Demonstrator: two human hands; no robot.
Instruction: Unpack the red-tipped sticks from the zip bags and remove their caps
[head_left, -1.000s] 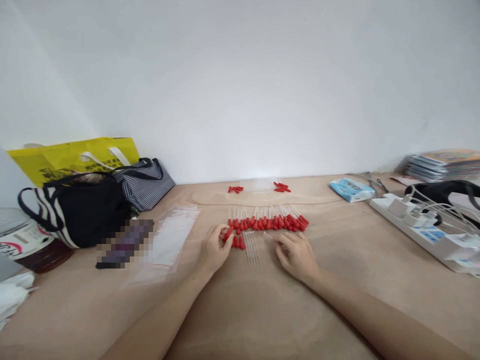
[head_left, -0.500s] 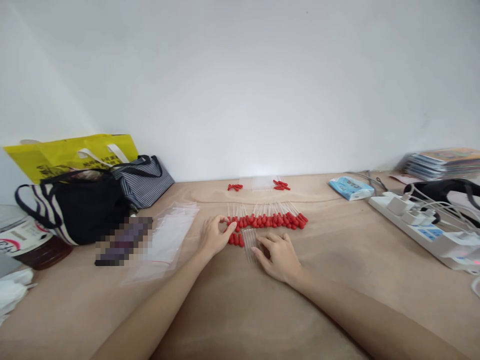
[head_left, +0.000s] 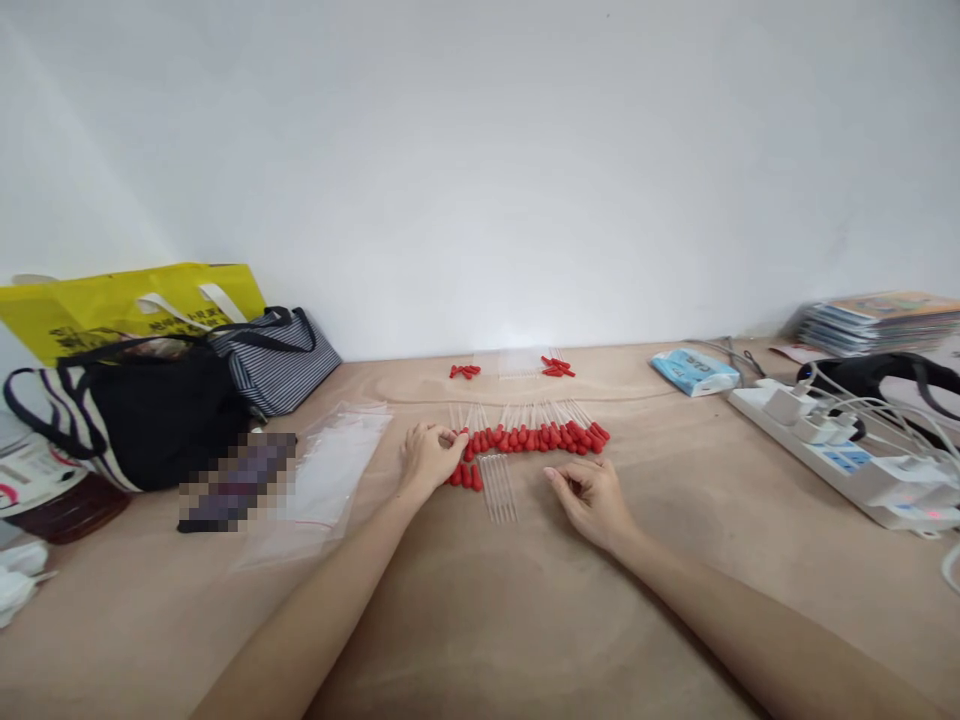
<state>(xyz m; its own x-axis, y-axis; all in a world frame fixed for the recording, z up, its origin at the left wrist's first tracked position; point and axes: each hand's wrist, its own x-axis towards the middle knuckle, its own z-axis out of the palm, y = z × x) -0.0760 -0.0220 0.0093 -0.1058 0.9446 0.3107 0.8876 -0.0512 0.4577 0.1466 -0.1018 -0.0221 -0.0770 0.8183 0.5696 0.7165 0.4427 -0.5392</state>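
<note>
My left hand (head_left: pixel 433 456) is closed in a pinch at the left end of a row of droppers with red rubber bulbs (head_left: pixel 529 438). Its thumb and index fingertip meet on a red bulb there; whether the bulb is lifted is hard to see. Just below lie several loose red bulbs (head_left: pixel 466 478), partly behind that hand. Beside them, clear glass tubes (head_left: pixel 499 490) lie side by side. To the right of the tubes, my right hand (head_left: pixel 592 500) hovers low or rests on the table, fingers loosely curled and thumb apart, with nothing visible in it.
Clear plastic bags (head_left: pixel 334 470) and a blurred-out dark item (head_left: pixel 238 482) lie left. Behind them stand black (head_left: pixel 161 415), striped (head_left: pixel 277 360) and yellow bags (head_left: pixel 127 300). Further droppers (head_left: pixel 557 367) lie by the wall. A tissue pack (head_left: pixel 694 371) and power strip (head_left: pixel 832 450) are right.
My right hand has moved right, away from the clear glass tubes, its fingers curling more. My left hand stays at the row's left end, thumb and index finger now closed together.
</note>
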